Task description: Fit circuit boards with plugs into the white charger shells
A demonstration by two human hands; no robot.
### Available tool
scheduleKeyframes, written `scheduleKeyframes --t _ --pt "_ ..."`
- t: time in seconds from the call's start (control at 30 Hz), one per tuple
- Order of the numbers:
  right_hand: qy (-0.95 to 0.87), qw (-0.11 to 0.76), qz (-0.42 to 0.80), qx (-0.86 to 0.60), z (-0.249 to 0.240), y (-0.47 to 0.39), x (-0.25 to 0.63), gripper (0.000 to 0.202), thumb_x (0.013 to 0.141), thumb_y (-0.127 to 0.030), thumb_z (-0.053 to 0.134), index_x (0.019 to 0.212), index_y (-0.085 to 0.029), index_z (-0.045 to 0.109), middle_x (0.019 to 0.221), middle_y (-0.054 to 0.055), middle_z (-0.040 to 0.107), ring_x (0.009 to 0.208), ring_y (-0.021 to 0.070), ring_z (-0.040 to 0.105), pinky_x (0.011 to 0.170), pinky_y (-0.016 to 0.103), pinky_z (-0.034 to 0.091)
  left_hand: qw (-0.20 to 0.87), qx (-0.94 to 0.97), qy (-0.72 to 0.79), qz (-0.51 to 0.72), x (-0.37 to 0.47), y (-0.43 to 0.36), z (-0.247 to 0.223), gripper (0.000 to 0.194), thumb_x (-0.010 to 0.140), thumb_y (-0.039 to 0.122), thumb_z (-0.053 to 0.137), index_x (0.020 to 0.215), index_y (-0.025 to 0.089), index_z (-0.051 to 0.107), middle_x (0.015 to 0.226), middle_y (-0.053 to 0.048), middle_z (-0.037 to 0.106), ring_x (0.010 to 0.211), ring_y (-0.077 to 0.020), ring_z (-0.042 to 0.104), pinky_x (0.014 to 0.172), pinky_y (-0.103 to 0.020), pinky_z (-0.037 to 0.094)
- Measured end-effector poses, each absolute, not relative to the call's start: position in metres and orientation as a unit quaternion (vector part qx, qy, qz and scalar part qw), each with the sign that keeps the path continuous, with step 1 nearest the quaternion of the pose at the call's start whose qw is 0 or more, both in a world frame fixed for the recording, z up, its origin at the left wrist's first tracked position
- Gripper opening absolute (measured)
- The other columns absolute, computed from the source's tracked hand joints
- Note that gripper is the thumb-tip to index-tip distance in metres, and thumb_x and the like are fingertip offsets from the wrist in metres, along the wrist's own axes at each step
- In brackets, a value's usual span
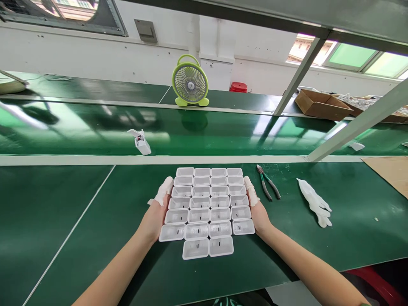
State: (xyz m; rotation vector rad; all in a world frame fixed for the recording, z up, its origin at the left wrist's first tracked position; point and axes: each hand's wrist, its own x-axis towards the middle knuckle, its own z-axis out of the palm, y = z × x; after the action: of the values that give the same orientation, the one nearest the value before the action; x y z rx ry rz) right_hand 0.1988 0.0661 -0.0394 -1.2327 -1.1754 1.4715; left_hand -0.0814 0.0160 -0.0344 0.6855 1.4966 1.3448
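Observation:
Several small white open-topped plastic boxes (209,202) lie in a tight grid of rows on the green bench, with two more boxes sticking out at the near end. My left hand (159,204) lies along the grid's left side, fingers stretched out and white coverings on them. Along the right side rests my right hand (256,207), also with straight, white-covered fingers. Both hands touch the outer boxes from the side, and neither closes round one. The undersides of the fingers are partly hidden.
Cutting pliers (267,182) with dark green handles and a white glove (315,202) lie to the right. Behind the rail, a white plastic part (142,142) sits on the shiny green belt. A green fan (190,81) and cardboard box (321,105) stand farther back.

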Motion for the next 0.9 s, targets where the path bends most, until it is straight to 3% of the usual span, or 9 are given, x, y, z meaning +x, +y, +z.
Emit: scheduleKeyframes --t 0.2,0.33,0.63,0.9 --pt "-0.466 0.409 0.591 -0.517 -0.033 0.064 0.198 0.081 0.095 -0.078 0.042 0.164 -0.038 0.025 0.171 -0.010 0.026 0.162 0.0225 0.016 0.133 0.044 0.016 0.467 0.298 0.630 0.544 -0.074 0.014 -0.030 0.063 0.088 0.068 0.061 0.133 0.024 0.066 0.121 -0.007 0.076 0.129 -0.0363 0.062 0.112 -0.043 0.050" --pt "-0.461 0.400 0.592 -0.527 -0.025 0.063 0.196 0.081 0.096 -0.075 0.044 0.164 -0.037 0.024 0.168 -0.008 0.033 0.161 0.0238 0.021 0.133 0.044 0.016 0.453 0.307 0.635 0.546 -0.072 0.014 -0.026 0.062 0.089 0.069 0.059 0.130 0.024 0.067 0.120 -0.007 0.076 0.128 -0.0362 0.061 0.116 -0.044 0.046" --pt "-0.462 0.416 0.589 -0.516 -0.018 0.062 0.189 0.073 0.097 -0.075 0.038 0.160 -0.037 0.036 0.164 -0.008 0.042 0.159 0.0265 0.027 0.132 0.044 0.018 0.433 0.310 0.655 0.536 -0.072 0.011 -0.024 0.048 0.091 0.058 0.061 0.124 0.025 0.070 0.118 -0.005 0.076 0.133 -0.0363 0.057 0.120 -0.044 0.040" --pt "-0.433 0.428 0.604 -0.514 -0.018 0.062 0.187 0.078 0.093 -0.076 0.047 0.159 -0.036 0.040 0.164 -0.007 0.042 0.160 0.0262 0.023 0.133 0.044 0.012 0.407 0.286 0.680 0.539 -0.068 0.015 -0.018 0.036 0.085 0.047 0.066 0.111 0.022 0.072 0.116 -0.004 0.076 0.140 -0.0335 0.051 0.119 -0.038 0.041"
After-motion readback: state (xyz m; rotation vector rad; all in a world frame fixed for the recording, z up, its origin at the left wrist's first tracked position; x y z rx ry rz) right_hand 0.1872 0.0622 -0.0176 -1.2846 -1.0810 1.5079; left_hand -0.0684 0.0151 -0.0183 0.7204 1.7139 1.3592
